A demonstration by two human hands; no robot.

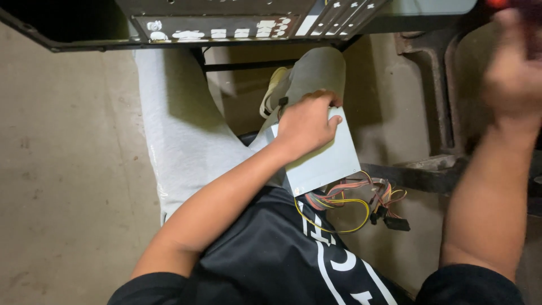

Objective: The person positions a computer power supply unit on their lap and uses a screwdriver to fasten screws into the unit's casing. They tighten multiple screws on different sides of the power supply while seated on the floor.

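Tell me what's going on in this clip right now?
A seated person holds a grey metal power supply box on their lap with the left hand, fingers curled over its top edge. A bundle of coloured wires hangs from the box's near end. The right hand is raised at the upper right, blurred, and what it holds cannot be told. The back of a computer case sits just ahead.

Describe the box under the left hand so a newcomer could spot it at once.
Start at the grey trouser leg running down the middle. On the lap, under the left hand, rests a pale grey metal box. Only it trails a bundle of yellow, orange and black wires.
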